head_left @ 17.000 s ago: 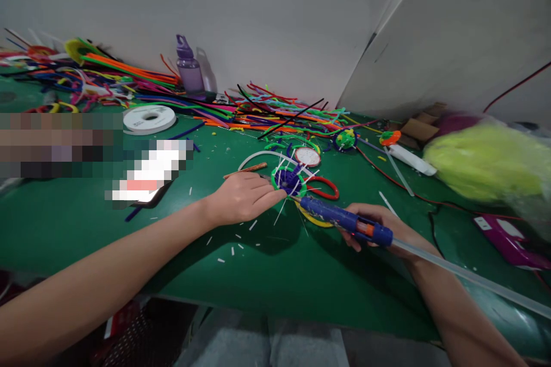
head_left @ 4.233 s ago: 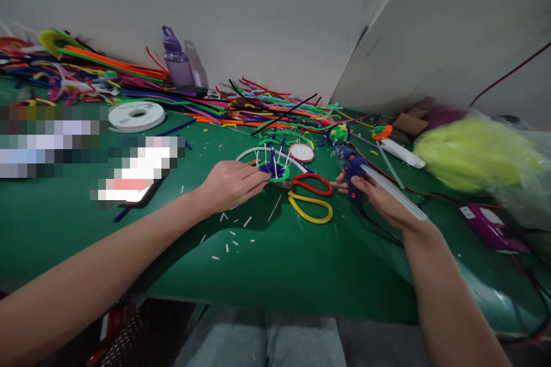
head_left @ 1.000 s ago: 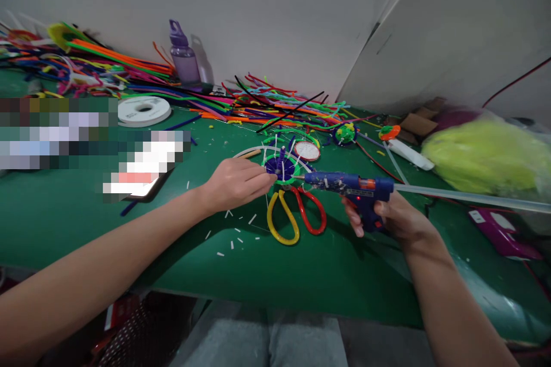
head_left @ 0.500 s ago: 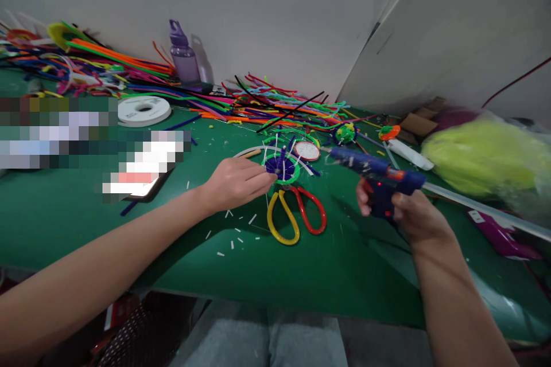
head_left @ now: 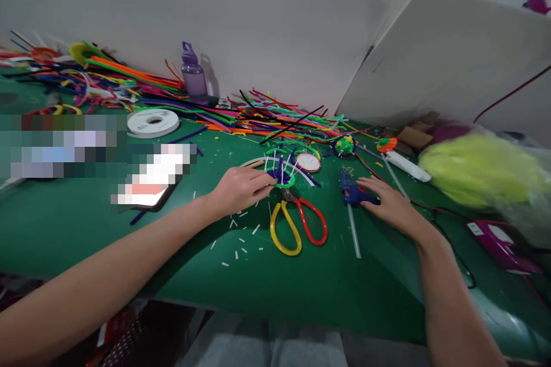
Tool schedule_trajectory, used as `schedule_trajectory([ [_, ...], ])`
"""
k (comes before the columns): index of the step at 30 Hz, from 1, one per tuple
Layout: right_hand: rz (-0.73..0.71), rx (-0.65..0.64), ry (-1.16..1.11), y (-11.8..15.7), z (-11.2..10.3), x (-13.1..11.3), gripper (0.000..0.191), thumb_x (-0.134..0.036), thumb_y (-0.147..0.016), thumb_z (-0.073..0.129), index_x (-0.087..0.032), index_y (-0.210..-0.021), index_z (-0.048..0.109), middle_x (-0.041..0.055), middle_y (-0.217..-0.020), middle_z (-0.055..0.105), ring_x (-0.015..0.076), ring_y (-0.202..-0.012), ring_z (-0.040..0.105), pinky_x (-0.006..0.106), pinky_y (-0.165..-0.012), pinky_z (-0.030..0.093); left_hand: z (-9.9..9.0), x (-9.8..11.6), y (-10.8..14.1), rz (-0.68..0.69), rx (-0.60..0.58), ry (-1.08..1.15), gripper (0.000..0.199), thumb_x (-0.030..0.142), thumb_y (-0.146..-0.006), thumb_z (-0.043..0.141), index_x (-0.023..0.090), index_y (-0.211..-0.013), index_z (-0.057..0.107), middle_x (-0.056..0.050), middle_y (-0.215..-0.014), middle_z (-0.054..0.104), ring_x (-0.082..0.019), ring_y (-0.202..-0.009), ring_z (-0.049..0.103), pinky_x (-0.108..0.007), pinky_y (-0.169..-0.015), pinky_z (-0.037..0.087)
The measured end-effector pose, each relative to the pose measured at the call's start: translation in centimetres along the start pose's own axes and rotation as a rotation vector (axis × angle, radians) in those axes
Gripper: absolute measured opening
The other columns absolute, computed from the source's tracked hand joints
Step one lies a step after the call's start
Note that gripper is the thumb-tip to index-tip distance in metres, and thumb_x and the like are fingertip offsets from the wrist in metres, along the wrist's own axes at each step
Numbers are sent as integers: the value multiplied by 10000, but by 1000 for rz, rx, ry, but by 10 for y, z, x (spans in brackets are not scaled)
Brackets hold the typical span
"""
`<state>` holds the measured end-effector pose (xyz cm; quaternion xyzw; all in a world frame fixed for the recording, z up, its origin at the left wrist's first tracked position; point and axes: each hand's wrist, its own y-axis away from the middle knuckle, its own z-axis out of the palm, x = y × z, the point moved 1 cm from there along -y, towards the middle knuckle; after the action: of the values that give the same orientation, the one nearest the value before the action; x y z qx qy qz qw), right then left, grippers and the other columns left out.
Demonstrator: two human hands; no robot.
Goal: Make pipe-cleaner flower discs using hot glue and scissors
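My left hand (head_left: 243,190) pinches the near-left edge of a small round pipe-cleaner piece (head_left: 280,176), which has a green rim, a dark blue middle and white strips sticking out. Just below it lie scissors (head_left: 287,229) with one yellow and one red handle. To the right, a blue hot glue gun (head_left: 350,192) rests on its side on the table, a clear glue stick (head_left: 353,232) poking out of its back. My right hand (head_left: 390,203) is at the gun's handle, fingers apart and no longer wrapped round it; whether the fingertips touch it is unclear.
Behind the piece lie a white disc with a red rim (head_left: 309,162) and a heap of coloured pipe cleaners (head_left: 275,117). A ribbon spool (head_left: 154,123), a phone (head_left: 152,183) and a purple bottle (head_left: 194,77) stand or lie left. White scraps (head_left: 241,241) litter the green table (head_left: 301,287).
My right hand has set the glue gun down on the table and loosened its grip. My left hand stays at the round piece. The view has shifted slightly.
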<state>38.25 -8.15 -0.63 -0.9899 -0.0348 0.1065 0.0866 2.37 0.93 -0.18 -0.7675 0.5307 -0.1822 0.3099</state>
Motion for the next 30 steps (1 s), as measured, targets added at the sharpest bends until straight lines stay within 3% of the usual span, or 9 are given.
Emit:
schedule_trajectory([
  [3,2,1,28,-15,-11,-25,450,-241,-758,485,-136,-1190,557,124,-1263,544,277,-1171,495,427,-984,385,1,-1,0,-86,-6,18,124,225,-853,496,192,-899,607,3,-764,660,-103,-690,600,-213,-573,436],
  [6,-92,-19,43,-44,-16,-59,352,-242,-818,448,-140,-1113,611,101,-1138,623,235,-1045,564,363,-919,425,1,-3,1,-151,-27,37,142,229,-857,482,188,-911,607,-12,-790,639,-104,-704,582,-208,-569,428],
  [12,-214,-67,299,-105,4,-99,245,-192,-836,475,-148,-949,688,109,-892,670,243,-909,545,312,-731,423,0,-3,1,-146,-122,16,164,243,-868,455,199,-927,602,-9,-781,621,-113,-710,576,-214,-560,426],
  [19,-306,-67,487,-121,20,-103,190,-122,-818,485,-126,-744,660,129,-756,632,254,-828,513,310,-636,366,1,-5,2,-132,-270,-13,191,256,-895,414,216,-982,579,-8,-809,633,-132,-757,599,-241,-601,449],
  [26,-340,-34,412,-122,24,-97,177,-152,-832,462,-127,-769,626,130,-791,623,244,-838,504,314,-666,364,1,-6,3,-89,-237,-17,174,248,-891,431,210,-955,589,-1,-754,631,-124,-683,591,-251,-599,455],
  [30,-279,59,197,-122,10,-91,125,-179,-809,481,-156,-768,597,91,-818,625,224,-849,526,296,-667,382,1,-7,5,-110,-183,-18,162,225,-882,451,204,-958,592,-9,-747,638,-118,-674,591,-245,-607,465],
])
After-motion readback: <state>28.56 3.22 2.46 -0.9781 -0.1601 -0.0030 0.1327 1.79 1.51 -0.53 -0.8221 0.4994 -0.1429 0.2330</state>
